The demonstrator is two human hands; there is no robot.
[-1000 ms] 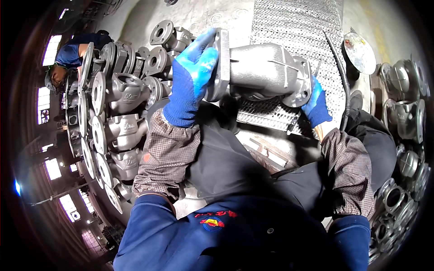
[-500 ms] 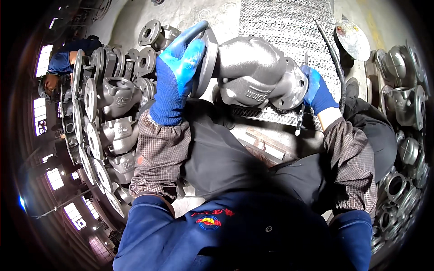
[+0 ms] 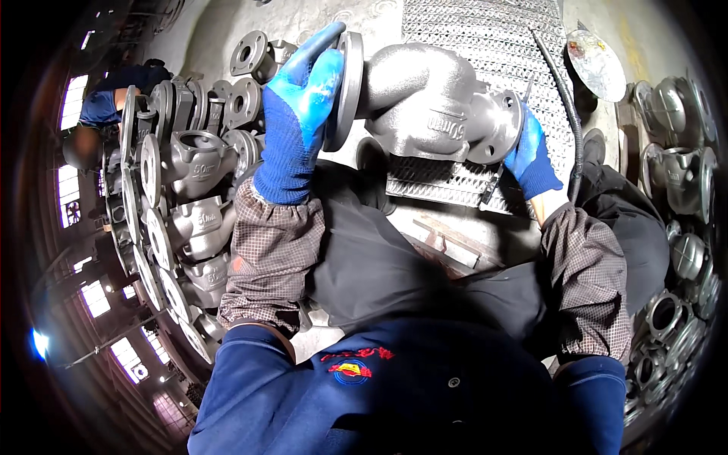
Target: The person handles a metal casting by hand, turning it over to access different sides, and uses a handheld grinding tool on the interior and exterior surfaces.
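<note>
While dark-trousered legs (image 3: 371, 254) spread wide up close, left hand in blue glove (image 3: 305, 102) and right hand in blue glove (image 3: 535, 155) hold big silver-grey metal pipe part with round flat ends (image 3: 428, 114). Left fingers spread, gripping left end; right fingers gripping right end, some tips hidden. Thin dark stick (image 3: 492, 189) pokes out by right hand; cannot tell if held. Pipe part is between hands, over near edge of bumpy grey metal grating (image 3: 485, 30). Black bendy hose (image 3: 560, 83) runs along grating's right side. Left, pile of grey metal parts (image 3: 203, 163); past pile, another person in blue (image 3: 100, 110).
</note>
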